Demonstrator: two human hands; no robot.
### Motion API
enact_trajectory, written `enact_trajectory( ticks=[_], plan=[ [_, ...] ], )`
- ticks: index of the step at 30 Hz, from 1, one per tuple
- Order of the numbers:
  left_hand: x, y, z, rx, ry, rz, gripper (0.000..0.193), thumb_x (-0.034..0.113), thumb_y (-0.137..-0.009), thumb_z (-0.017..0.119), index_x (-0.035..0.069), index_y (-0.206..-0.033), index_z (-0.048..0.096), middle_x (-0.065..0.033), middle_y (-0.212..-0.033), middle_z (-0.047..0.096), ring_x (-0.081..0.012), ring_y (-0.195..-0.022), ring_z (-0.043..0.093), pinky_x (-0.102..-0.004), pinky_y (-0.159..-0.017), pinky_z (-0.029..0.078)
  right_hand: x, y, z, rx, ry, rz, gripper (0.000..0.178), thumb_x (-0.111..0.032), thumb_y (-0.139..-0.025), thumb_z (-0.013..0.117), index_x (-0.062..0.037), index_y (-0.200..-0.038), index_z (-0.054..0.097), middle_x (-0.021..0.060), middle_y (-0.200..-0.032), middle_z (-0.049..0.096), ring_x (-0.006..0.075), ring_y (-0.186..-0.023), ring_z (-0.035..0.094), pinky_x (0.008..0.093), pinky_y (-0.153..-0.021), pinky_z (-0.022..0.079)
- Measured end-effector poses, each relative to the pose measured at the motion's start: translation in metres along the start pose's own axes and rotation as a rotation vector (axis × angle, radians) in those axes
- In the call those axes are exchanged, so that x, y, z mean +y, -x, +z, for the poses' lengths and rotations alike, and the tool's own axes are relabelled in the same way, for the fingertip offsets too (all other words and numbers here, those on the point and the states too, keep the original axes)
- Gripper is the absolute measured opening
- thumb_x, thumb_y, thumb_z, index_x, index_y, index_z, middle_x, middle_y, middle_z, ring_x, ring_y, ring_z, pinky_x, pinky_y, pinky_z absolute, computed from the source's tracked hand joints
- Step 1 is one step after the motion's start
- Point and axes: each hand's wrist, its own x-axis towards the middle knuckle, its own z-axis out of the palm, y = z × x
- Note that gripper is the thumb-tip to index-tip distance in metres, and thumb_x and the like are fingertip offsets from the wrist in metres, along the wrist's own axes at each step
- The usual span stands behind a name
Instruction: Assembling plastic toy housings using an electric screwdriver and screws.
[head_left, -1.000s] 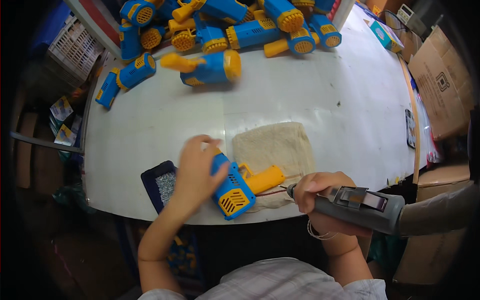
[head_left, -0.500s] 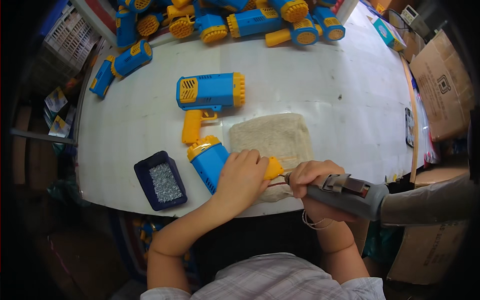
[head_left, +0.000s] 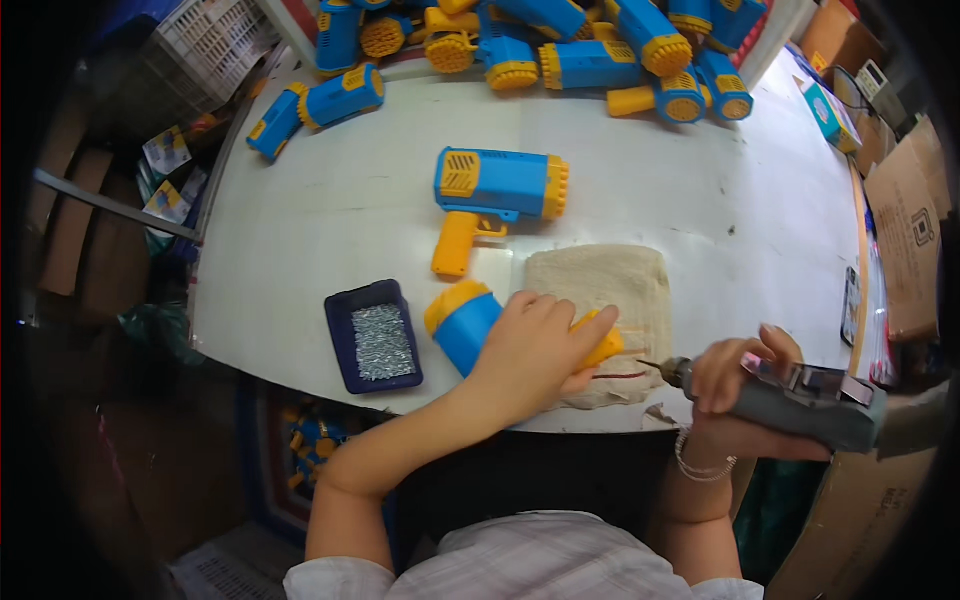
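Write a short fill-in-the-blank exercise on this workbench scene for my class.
The left hand holds a toy gun coloured yellow and ____.
The right hand holds a power tool coloured ____.
Seen here, the dark tray lies to the ____ of the pale cloth.
Missing words: blue; grey; left.

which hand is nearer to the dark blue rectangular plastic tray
Left. The left hand is right of the tray, on a blue-and-yellow toy gun; the right hand is farther right.
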Motion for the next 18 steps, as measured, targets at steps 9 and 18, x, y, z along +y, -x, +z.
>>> enact_trajectory(
  ticks=[9, 18],
  plan=[
    [-0.013, 0.153, -0.135, 0.128, -0.642, -0.901, 0.056, 0.008, -0.069, 0.066, 0.007, -0.122, 0.048, -0.0152, -0.114, 0.047, -0.0311, -0.107, 0.043, -0.0409, -0.091, 0.034, 0.019, 0.007, 0.020, -0.050, -0.027, 0.141, 0.105, -0.088, -0.061, 0.024, 0.0037, -0.107, 0.048, 0.0004, -0.046, 0.040, 0.0105, -0.037, 0.039, 0.0224, -0.035, 0.033],
    [-0.080, 0.131, -0.022, 0.075, -0.096, -0.684, 0.010, 0.003, -0.072, 0.063, 0.002, -0.079, 0.056, -0.0117, -0.079, 0.052, -0.0279, -0.073, 0.053, -0.0347, -0.063, 0.043, 0.011, 0.010, 0.036, -0.154, -0.092, 0.219, 0.099, -0.087, -0.061, 0.029, 0.0029, -0.096, 0.049, 0.0028, -0.048, 0.046, 0.0114, -0.039, 0.044, 0.0226, -0.036, 0.035]
  ],
)
